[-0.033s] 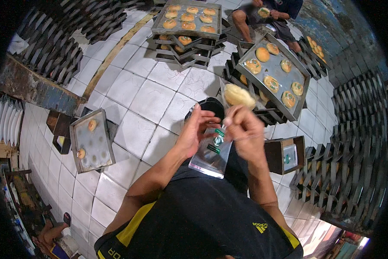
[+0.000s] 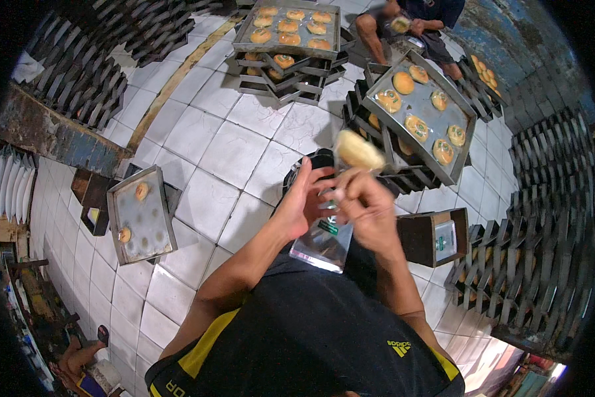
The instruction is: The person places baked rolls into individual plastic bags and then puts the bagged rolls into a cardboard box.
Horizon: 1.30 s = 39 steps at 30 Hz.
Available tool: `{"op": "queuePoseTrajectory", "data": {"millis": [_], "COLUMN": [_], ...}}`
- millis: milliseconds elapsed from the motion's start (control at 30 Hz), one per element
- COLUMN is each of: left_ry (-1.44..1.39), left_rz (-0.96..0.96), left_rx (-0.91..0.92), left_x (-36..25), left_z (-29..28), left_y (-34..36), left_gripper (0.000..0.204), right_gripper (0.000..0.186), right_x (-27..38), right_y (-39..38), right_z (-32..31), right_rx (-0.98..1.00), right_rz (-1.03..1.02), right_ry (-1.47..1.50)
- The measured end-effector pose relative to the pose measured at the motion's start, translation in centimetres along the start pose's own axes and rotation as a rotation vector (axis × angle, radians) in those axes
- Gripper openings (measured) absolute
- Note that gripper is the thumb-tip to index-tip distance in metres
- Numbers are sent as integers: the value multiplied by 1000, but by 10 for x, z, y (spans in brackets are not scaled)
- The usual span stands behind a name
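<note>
In front of my body, my right hand (image 2: pixel 369 206) is closed in a pinch, slightly blurred. It grips the gathered end of a clear plastic bag, and a pale golden bun (image 2: pixel 360 151) sits in that bag above my fingers. My left hand (image 2: pixel 299 210) is beside it with thumb raised and fingers apart, their tips close to the right fingertips; whether they touch the bag I cannot tell. Below both hands, flat clear plastic bags (image 2: pixel 320 250) with green print lie over my lap, partly covered by the fingers.
Ahead right, a stacked metal tray (image 2: pixel 465 135) bears several buns, some bagged. Another tray stack (image 2: pixel 241 41) stands far ahead. At left, a tray (image 2: pixel 168 228) has two buns; at right is a wooden box (image 2: pixel 416 239) with bags. A person (image 2: pixel 436 20) sits far right holding a bun.
My right hand has shifted slightly left and closer to my left fingers. The bagged bun has moved left with it and tilted. The trays stay in place.
</note>
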<state>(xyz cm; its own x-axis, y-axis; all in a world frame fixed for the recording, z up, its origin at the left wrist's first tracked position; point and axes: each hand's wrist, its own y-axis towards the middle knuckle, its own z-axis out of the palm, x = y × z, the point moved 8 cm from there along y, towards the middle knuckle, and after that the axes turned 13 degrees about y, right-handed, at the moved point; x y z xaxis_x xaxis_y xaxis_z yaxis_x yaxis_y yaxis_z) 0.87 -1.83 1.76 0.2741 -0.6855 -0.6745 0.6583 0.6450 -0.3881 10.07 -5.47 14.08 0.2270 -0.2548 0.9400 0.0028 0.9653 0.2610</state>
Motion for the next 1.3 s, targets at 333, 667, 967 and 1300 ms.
{"op": "queuePoseTrajectory", "data": {"millis": [333, 667, 967, 1300], "left_ry": [-291, -267, -334, 557], "left_rz": [285, 282, 71, 511], "left_rx": [125, 4, 88, -129], "left_x": [-57, -36, -23, -37], "left_z": [2, 0, 2, -33], "left_y": [36, 42, -8, 27], "left_gripper": [70, 66, 71, 35], "right_gripper": [18, 23, 31, 19], "right_x": [5, -38, 3, -56], "right_y": [-52, -20, -31, -1], "right_z": [24, 26, -17, -59], "right_rx": [427, 268, -245, -276], "right_rz": [213, 63, -291, 55], "right_ry": [305, -305, -849, -798]}}
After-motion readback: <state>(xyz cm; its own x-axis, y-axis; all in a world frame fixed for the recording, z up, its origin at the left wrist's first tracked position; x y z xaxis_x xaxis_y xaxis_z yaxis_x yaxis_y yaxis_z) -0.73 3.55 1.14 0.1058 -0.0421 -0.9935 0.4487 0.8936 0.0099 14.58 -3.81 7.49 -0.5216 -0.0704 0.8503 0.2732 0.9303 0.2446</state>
